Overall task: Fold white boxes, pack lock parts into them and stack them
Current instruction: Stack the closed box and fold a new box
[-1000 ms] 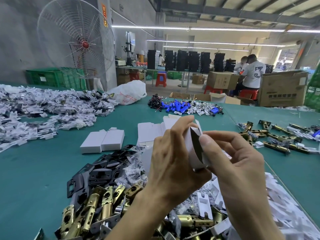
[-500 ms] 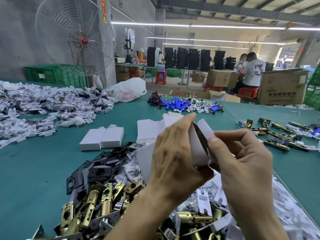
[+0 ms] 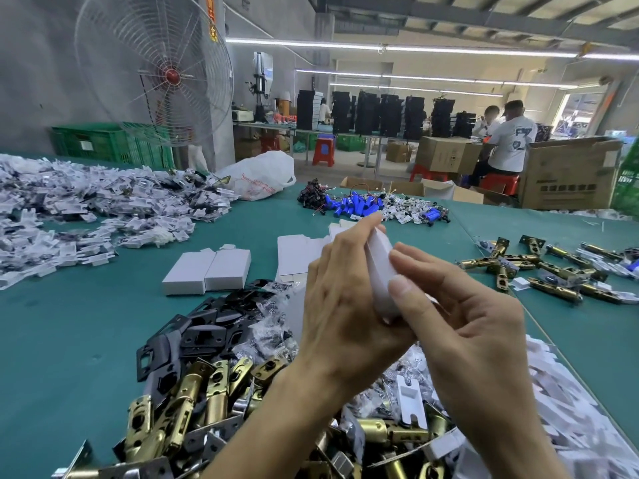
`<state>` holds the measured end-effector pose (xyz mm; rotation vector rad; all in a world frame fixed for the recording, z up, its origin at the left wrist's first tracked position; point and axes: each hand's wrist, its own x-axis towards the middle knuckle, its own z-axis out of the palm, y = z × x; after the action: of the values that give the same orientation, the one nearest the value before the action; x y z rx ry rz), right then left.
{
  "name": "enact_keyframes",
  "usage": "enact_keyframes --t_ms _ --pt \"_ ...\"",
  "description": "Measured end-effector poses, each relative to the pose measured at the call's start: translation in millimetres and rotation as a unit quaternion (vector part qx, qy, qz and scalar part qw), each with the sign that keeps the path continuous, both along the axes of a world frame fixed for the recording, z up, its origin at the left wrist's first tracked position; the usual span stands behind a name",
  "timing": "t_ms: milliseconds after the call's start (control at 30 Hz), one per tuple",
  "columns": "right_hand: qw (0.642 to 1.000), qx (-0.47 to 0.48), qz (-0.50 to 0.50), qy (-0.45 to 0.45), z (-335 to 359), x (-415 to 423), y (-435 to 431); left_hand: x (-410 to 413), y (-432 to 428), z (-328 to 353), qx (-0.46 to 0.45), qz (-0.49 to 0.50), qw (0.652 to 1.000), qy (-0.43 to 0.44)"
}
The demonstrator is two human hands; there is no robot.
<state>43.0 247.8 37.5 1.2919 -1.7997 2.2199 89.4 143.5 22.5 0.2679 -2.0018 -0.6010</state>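
Observation:
I hold a small white box [image 3: 382, 271] in front of me, above the green table [image 3: 69, 340]. My left hand [image 3: 342, 305] grips it from the left, fingers curled round its side. From the right, my right hand [image 3: 460, 323] pinches it, thumb pressing on its near face. The box looks closed on the side facing me; its lower part is hidden by my hands. Two folded white boxes [image 3: 207, 271] lie side by side on the table to the left. Flat white box blanks [image 3: 297, 254] lie behind my left hand.
Below my hands lies a heap of brass latch bolts [image 3: 193, 402], black plates [image 3: 207, 333] and small screw bags. More brass latches [image 3: 539, 267] are spread at the right, white plastic parts [image 3: 86, 209] at the left, blue batteries [image 3: 356, 205] further back. People sit beyond cardboard cartons [image 3: 567, 174].
The box's open flap, with its dark inside showing before, is now pressed down. My right thumb has moved onto the box face and both hands have closed in round it.

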Motion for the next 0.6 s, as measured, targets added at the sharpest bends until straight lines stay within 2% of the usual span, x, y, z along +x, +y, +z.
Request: enact_keyframes --t_ms 333,533,600 --pt "0.986 0.031 -0.033 0.161 -6.0 -2.6 -3.0 -1.2 0.5 -1.1 0.013 0.007 1.000 0.021" --pt "0.991 0.049 -0.016 0.126 -10.3 -2.8 -4.5 -0.7 1.6 0.1 0.018 -0.004 0.998 0.057" --pt "0.987 0.059 -0.007 0.147 -10.6 -2.6 -4.9 -1.2 -0.2 -0.4 0.013 -0.001 0.998 0.065"
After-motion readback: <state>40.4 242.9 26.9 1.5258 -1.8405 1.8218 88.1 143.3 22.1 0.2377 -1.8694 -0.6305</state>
